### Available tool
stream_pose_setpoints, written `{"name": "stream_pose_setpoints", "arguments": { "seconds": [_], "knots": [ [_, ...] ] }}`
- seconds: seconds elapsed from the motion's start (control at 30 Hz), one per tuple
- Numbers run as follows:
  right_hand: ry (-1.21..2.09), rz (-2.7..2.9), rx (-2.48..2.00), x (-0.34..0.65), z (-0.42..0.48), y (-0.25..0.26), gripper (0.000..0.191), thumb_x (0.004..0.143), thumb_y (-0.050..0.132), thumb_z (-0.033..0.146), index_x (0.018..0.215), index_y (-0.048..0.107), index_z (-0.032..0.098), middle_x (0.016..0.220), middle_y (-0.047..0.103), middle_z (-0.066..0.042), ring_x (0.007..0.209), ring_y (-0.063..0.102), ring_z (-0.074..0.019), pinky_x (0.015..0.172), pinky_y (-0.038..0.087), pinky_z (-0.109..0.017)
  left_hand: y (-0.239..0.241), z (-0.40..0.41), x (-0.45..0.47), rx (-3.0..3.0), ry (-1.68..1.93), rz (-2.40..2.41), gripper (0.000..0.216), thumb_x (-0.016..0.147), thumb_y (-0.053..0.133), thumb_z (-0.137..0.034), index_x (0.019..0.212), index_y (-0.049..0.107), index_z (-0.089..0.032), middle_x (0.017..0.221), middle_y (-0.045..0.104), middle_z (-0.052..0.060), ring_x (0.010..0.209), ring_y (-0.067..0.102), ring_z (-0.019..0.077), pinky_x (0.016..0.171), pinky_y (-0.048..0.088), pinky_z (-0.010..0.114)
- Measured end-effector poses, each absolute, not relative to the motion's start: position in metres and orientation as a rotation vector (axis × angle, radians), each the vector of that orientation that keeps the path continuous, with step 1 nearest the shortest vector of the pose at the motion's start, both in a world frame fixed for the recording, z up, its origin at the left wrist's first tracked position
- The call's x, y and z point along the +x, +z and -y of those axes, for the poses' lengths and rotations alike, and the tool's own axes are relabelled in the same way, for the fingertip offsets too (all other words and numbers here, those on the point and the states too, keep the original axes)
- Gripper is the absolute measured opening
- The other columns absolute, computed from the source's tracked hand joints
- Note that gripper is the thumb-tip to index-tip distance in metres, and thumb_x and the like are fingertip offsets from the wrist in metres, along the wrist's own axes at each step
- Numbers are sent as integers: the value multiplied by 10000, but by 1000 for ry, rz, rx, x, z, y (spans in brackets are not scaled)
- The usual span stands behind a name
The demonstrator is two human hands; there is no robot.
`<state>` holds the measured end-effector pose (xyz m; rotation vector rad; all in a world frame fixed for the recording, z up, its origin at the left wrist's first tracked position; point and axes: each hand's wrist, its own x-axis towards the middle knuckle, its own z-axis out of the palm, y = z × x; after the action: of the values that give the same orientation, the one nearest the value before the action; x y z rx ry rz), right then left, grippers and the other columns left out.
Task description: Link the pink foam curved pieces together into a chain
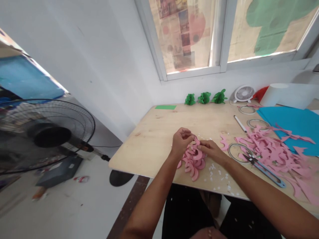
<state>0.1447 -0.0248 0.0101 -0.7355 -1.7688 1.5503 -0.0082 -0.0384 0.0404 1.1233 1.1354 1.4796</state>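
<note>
My left hand (181, 141) is curled with its fingertips pinched on a small pink paper piece (196, 140) above the wooden table (154, 139). My right hand (210, 149) pinches the same piece from the right side. Just below both hands lies a pile of curved pink paper cutouts (193, 161). Small white paper bits (214, 169) are scattered beside the pile.
Pink paper scraps (271, 149), scissors (266, 169), tape rings (235, 152), a white pen (240, 123) and blue paper (294, 126) lie at the right. Three green paper balls (204, 98), a small white fan (244, 94) and a green card (165, 107) stand at the back. A floor fan (47, 132) is left.
</note>
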Motion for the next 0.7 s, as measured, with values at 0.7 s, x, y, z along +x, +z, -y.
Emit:
{"name": "stream_pose_setpoints", "arguments": {
  "seconds": [0.7],
  "knots": [
    [1400, 1693, -808, 143, 22, 8, 369, 787, 491, 485, 613, 492, 160, 550, 373, 37, 513, 331, -97, 502, 270, -232, 42, 36, -12, 1061, 1317, -992, 276, 661, 677, -292, 878, 611, -134, 705, 649, 28, 646, 594, 119, 693, 451, 278]
  ]
}}
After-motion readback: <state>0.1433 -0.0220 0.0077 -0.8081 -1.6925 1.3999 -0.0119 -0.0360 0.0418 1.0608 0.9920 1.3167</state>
